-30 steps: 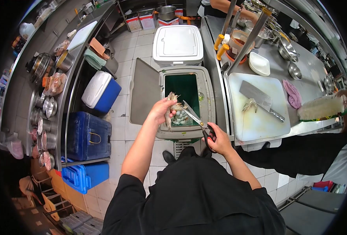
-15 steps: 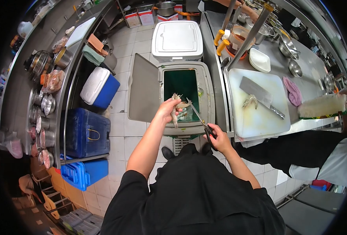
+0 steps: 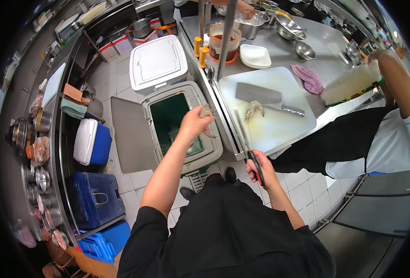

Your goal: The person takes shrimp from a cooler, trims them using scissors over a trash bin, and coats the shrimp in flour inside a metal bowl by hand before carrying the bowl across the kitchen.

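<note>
My left hand (image 3: 196, 124) holds shrimp (image 3: 206, 111) over the right rim of an open bin (image 3: 212, 134) with a green inside. Its fingers are closed round them. Wrapped round the black handles of the scissors (image 3: 256, 167) is my right hand (image 3: 263, 171), beside the near edge of the steel counter. The scissor blades point away from me and look nearly together, slightly blurred. On the white cutting board (image 3: 279, 129) to the right lie a cleaver (image 3: 259, 95) and a shrimp (image 3: 254, 110) just below its blade.
A white-lidded box (image 3: 158, 62) stands behind the bin. The counter holds a pink cloth (image 3: 307, 78), a white dish (image 3: 255, 56) and steel bowls (image 3: 305, 50). At the right, a co-worker (image 3: 394, 125) reaches over the counter; another person's hand (image 3: 245, 9) is at the top.
The view has turned toward the counter. My left hand has moved with the shrimp from over the bin's opening to its right rim. The scissors have moved away from the shrimp and now look nearly closed.
</note>
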`<action>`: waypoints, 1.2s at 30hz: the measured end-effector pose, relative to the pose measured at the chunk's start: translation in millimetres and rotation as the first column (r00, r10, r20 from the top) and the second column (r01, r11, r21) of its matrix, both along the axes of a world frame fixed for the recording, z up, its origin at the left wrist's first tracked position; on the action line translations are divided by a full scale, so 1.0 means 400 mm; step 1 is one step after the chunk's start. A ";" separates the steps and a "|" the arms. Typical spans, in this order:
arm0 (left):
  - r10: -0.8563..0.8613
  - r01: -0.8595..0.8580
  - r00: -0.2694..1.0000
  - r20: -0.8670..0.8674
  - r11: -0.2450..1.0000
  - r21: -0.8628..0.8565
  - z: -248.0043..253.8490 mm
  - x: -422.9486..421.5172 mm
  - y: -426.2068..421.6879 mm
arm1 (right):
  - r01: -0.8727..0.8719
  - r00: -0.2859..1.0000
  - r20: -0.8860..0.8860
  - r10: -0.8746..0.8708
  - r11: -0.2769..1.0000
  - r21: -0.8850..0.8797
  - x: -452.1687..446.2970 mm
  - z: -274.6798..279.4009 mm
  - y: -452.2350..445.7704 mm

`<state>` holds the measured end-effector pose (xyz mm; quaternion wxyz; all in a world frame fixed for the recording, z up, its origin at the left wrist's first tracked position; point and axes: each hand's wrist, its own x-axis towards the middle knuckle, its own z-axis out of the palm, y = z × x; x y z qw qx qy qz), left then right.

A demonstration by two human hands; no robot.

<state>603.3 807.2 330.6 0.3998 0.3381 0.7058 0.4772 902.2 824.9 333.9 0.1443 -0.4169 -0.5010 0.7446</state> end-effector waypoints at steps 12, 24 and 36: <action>-0.372 0.255 0.558 -0.742 0.928 -0.273 -0.016 0.238 0.412 | 0.402 0.913 -0.091 -0.397 0.915 0.043 0.218 -0.002 0.083; -0.190 0.126 0.890 -0.414 0.976 -0.178 -0.022 -0.010 0.083 | 0.042 0.980 -0.183 -0.080 0.978 -0.204 0.068 -0.007 0.083; 0.183 -0.212 0.814 -0.551 0.977 0.012 -0.013 -0.103 -0.274 | -0.370 0.929 -0.122 0.351 0.895 -0.250 -0.211 -0.006 -0.028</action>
